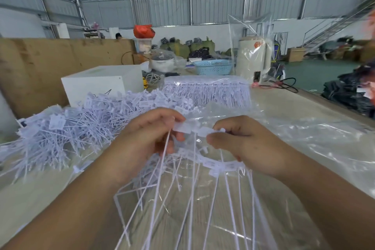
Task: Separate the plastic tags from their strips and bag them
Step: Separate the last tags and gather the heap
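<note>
Clearly mid-separation. Left hand (150,138) pinches one tag (182,127) at the strip's (221,165) end; right hand (241,144) pinches the next tag along, probably so a twist snaps the joint between them. Long tails hang toward the near edge. Loose tags (81,119) heap at left on the table (304,103); clear bag (294,138) lies spread at right, likely for easy dropping. Bundled strips (207,91) wait far centre.
</note>
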A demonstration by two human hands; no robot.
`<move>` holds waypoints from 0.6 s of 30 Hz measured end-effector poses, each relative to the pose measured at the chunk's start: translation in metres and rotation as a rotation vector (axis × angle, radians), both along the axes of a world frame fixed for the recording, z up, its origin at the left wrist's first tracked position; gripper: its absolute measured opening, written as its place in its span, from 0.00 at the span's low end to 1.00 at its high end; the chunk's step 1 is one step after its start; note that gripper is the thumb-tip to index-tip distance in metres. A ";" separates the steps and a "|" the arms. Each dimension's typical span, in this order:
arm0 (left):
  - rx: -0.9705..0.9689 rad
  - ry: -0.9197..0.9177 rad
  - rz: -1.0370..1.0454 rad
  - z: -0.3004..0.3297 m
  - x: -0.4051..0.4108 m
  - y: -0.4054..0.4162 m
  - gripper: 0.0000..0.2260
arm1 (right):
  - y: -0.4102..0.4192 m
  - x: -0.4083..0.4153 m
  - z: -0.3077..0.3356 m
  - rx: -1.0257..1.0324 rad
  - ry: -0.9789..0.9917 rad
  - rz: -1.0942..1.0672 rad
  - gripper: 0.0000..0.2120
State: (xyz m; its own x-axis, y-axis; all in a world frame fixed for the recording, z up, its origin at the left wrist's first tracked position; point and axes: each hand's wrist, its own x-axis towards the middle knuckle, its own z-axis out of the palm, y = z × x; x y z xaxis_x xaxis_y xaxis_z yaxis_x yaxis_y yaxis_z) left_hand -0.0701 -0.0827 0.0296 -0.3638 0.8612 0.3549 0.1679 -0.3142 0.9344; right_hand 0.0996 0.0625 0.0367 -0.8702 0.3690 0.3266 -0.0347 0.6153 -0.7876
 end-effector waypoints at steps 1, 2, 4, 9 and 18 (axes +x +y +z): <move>-0.012 0.032 -0.051 0.000 0.002 -0.001 0.04 | 0.000 0.000 0.000 -0.014 -0.005 0.020 0.27; -0.024 0.058 -0.090 0.000 0.003 -0.003 0.04 | 0.001 0.000 -0.001 -0.022 -0.011 0.034 0.29; -0.044 0.086 -0.154 0.000 0.003 -0.005 0.05 | 0.000 -0.001 -0.001 -0.017 -0.018 0.051 0.29; -0.006 0.080 0.073 -0.005 0.012 0.007 0.23 | -0.008 -0.010 -0.004 -0.020 0.069 -0.007 0.24; 0.144 -0.216 0.313 -0.014 0.027 0.024 0.23 | -0.017 -0.021 -0.008 -0.013 0.346 -0.380 0.23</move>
